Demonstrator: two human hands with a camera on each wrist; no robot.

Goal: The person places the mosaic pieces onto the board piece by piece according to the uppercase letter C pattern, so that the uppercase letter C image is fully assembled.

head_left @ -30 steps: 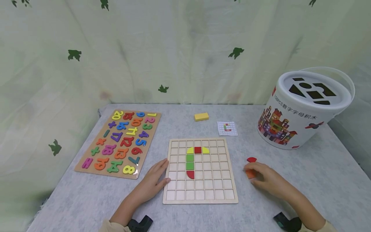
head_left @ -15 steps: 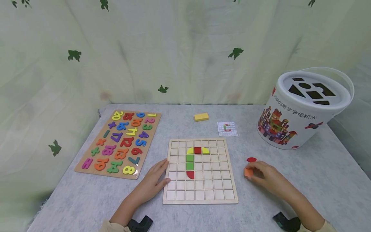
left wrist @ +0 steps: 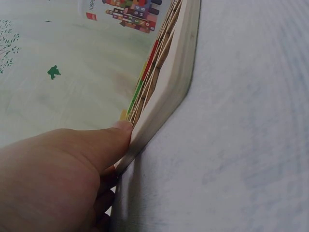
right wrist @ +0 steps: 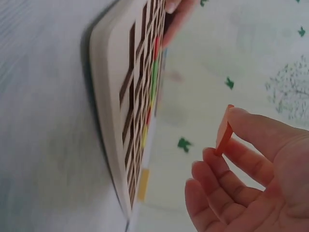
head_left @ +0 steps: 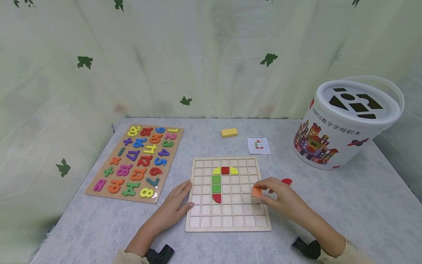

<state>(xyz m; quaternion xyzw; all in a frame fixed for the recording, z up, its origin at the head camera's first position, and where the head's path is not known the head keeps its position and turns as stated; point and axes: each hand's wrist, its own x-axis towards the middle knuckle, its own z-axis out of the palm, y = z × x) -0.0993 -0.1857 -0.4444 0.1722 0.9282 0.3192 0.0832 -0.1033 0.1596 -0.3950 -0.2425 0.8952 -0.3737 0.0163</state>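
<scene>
A square wooden grid board lies in the middle of the table. In its cells sit two yellow quarter-round tiles, red tiles and two green squares. My left hand rests against the board's left edge; in the left wrist view the thumb touches the rim, with the other fingers partly hidden. My right hand pinches an orange square tile over the board's right side. The right wrist view shows this tile held up between thumb and fingers. A red rounded tile lies behind the right hand, partly covered.
A number puzzle board lies at the left. Behind the grid board are a yellow block and a small pattern card. A large white bucket with a slotted lid stands at the back right.
My right hand has lifted the orange tile from the table beside the red piece and carried it left, over the board's right edge. The left hand has stayed in place.
</scene>
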